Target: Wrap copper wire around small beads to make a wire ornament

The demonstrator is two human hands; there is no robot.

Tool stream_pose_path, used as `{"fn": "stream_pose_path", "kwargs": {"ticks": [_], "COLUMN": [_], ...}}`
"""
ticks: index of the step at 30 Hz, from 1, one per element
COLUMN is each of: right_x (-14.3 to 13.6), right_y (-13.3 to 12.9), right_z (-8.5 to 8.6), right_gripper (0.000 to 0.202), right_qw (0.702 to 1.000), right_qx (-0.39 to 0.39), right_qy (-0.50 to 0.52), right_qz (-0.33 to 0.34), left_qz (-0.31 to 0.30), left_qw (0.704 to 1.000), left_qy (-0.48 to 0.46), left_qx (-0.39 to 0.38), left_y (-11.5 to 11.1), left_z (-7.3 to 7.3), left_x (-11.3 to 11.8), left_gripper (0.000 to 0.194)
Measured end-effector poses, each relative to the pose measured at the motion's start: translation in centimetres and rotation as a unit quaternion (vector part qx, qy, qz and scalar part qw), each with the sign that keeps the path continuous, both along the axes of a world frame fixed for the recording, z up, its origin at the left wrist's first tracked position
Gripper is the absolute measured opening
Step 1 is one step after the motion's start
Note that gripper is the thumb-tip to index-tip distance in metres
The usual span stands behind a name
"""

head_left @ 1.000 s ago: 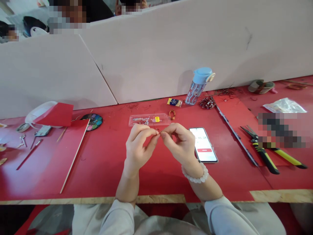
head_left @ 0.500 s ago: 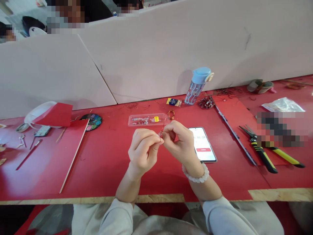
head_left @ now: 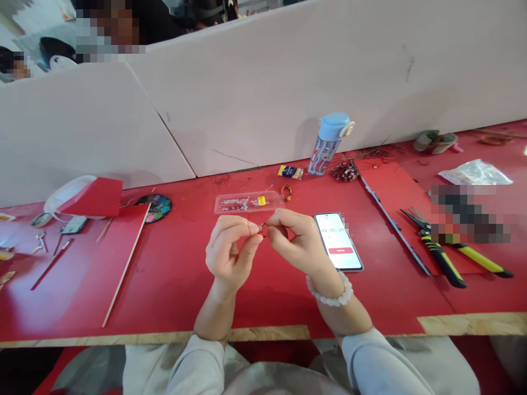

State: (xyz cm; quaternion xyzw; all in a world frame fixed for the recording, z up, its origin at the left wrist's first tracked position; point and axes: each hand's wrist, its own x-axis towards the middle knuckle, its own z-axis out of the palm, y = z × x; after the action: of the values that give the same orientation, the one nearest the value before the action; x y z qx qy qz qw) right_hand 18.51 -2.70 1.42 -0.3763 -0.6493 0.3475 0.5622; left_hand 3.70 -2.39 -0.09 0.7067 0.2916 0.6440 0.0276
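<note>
Over the middle of the red table, my left hand (head_left: 230, 252) pinches a thin red cord (head_left: 262, 226) between thumb and fingertips, with what looks like a tiny bead on it. Close beside it, my right hand (head_left: 298, 241) is closed in a pinch on the same cord; a bracelet of white beads circles that wrist. Beyond my hands lies a clear tray (head_left: 269, 198) of small beads with a yellow piece in it. A gold ring-shaped item (head_left: 286, 192) rests at the tray's right end. A phone (head_left: 340, 241) showing a timer lies right of my right hand.
A blue-lidded bottle (head_left: 328, 144) and a small packet (head_left: 290, 172) stand near the white partition (head_left: 255, 93). Black-and-yellow pliers (head_left: 442, 260) lie at right by a plastic bag (head_left: 475, 173). At left are a thin wooden strip (head_left: 127, 263), a colourful disc (head_left: 158, 207) and small tools.
My left hand has shifted a little left, widening the gap between my fingertips. The upright stretch of red cord above them no longer shows.
</note>
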Motion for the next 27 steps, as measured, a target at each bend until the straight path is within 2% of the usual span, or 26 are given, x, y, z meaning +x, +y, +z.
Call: {"fn": "stream_pose_path", "kwargs": {"ticks": [3,4,6,8,11,14,17,21,25,27], "right_x": [0.0,-0.1,-0.2,-0.3,-0.4,-0.3,-0.3,-0.3,-0.1,0.2], "right_y": [0.0,-0.1,-0.1,-0.1,-0.2,-0.2,-0.2,-0.2,-0.1,0.0], "right_z": [-0.1,-0.1,-0.3,-0.5,-0.7,-0.7,-0.7,-0.6,-0.7,-0.6], "right_gripper": [0.018,0.018,0.017,0.017,0.016,0.009,0.023,0.037,0.012,0.011], "right_qw": [1.0,1.0,0.999,0.999,0.997,0.99,0.979,0.975,0.977,0.975], "right_qx": [0.01,0.016,0.031,0.046,0.068,0.125,0.179,0.181,0.192,0.209], "right_qy": [0.015,0.019,0.021,0.01,-0.01,-0.019,-0.051,-0.092,-0.076,-0.056], "right_qz": [0.003,0.004,0.004,0.002,-0.016,-0.057,-0.082,-0.09,-0.047,-0.04], "left_qz": [-0.066,-0.085,-0.094,-0.066,-0.016,0.0,0.019,0.042,0.036,0.037], "left_qw": [0.994,0.99,0.986,0.989,0.991,0.991,0.989,0.983,0.98,0.984], "left_qy": [0.017,0.029,0.049,0.057,0.057,0.072,0.103,0.156,0.171,0.148], "left_qx": [-0.085,-0.109,-0.126,-0.116,-0.119,-0.116,-0.099,-0.085,-0.091,-0.098], "left_y": [0.1,0.1,0.0,-0.2,-0.3,-0.4,-0.5,-0.7,-0.6,-0.4], "left_z": [0.2,0.3,0.7,1.0,1.2,1.4,1.4,1.3,1.3,1.3], "left_x": [-0.4,-0.5,-0.6,-0.7,-0.7,-0.6,-0.7,-0.7,-0.5,-0.4], "left_gripper": [0.038,0.041,0.031,0.02,0.018,0.02,0.022,0.021,0.018,0.018]}}
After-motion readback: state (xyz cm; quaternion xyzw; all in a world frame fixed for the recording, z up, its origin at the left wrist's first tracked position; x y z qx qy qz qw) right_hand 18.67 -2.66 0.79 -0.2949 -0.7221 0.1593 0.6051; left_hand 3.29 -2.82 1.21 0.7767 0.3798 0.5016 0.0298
